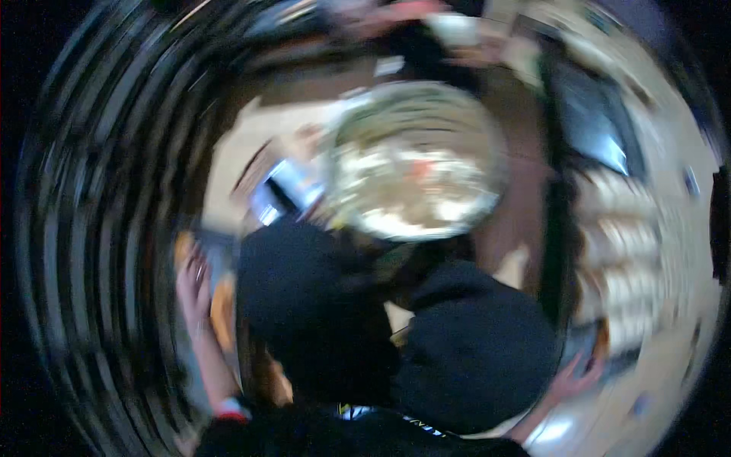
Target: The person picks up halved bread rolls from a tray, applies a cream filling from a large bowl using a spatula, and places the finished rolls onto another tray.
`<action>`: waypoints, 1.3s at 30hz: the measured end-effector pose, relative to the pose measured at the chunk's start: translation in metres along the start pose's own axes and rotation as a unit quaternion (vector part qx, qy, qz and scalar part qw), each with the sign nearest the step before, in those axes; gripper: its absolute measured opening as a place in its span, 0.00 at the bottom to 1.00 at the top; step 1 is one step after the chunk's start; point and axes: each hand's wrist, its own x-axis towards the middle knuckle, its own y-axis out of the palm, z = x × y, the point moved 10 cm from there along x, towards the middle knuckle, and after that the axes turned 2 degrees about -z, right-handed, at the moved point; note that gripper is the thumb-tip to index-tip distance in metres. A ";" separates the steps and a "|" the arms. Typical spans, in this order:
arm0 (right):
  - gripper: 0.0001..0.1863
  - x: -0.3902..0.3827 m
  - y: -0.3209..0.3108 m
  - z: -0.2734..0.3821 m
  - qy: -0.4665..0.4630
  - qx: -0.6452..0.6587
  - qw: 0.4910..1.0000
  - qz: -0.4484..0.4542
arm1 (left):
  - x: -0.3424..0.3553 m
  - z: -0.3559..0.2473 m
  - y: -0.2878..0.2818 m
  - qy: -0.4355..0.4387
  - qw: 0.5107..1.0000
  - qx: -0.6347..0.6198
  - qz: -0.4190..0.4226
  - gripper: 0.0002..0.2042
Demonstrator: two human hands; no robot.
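Observation:
The picture is smeared by motion. My left hand (pixel 193 288) is low at the left, beside an orange-brown edge of what looks like a chair or bench with a grey seat (pixel 219 251). My right hand (pixel 577 376) reaches out at the lower right, next to a dark, orange-edged piece (pixel 601 343). Blur hides whether either hand grips these edges. Between my arms are my two knees in black trousers (pixel 476 346). Just beyond them stands a large round, see-through tub or bowl (pixel 415 238) with whitish pieces and a reddish spot inside.
Left of the tub, a shiny bluish object (pixel 285 190) lies by a tan sheet (pixel 236 152). Dark slats (pixel 91 228) fill the left side. Rows of pale rolls or stacks (pixel 620 247) and a dark shiny panel (pixel 598 122) line the right. Another person's hand (pixel 480 49) shows at the top.

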 end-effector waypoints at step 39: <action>0.16 0.042 0.127 0.493 -0.580 0.209 0.735 0.282 | -0.264 0.042 -0.326 -0.079 0.795 0.594 -0.089 0.46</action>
